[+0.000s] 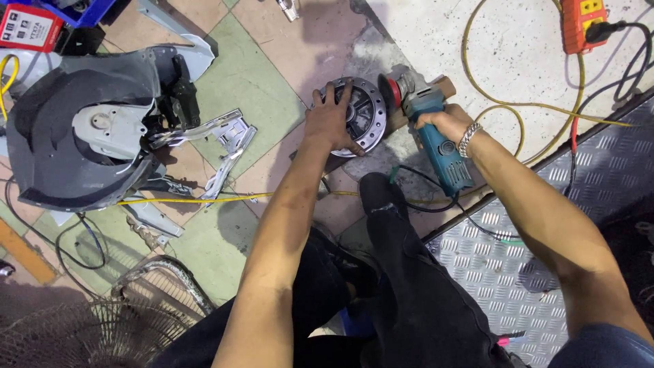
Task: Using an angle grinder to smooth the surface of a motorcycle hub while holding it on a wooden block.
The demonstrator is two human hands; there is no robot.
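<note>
Here both forearms reach far from the near knees: the left hand (332, 117) lies spread on one round metal disc (361, 116) on the floor, the right hand (443, 124) wrapped around one teal angle grinder (436, 140) just right of it.

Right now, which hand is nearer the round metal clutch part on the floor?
Left. The left hand rests on the round metal part, fingers spread over its rim. The right hand grips the blue angle grinder just beside it, not touching the part.
</note>
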